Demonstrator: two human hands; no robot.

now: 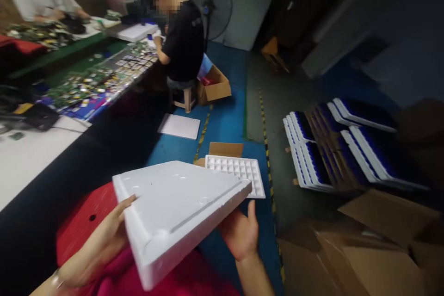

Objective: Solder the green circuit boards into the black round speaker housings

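I hold a white foam tray (175, 210) flat in front of me, its smooth underside facing up. My left hand (107, 236) grips its left edge, thumb on top and fingers underneath. Beneath the tray's right side is my right hand (241, 236), palm up with the thumb raised beside the edge. Under the tray, a red stool (85, 219) with a hole in its seat stands below my left hand.
A compartmented white foam tray (239, 171) lies on the blue floor on cardboard (225, 149). Another white sheet (179, 126) lies farther back. Stacked blue-and-white trays (333, 148) and flattened cardboard boxes (364, 245) fill the right. A seated person (183, 41) works at the long bench (97, 83) on the left.
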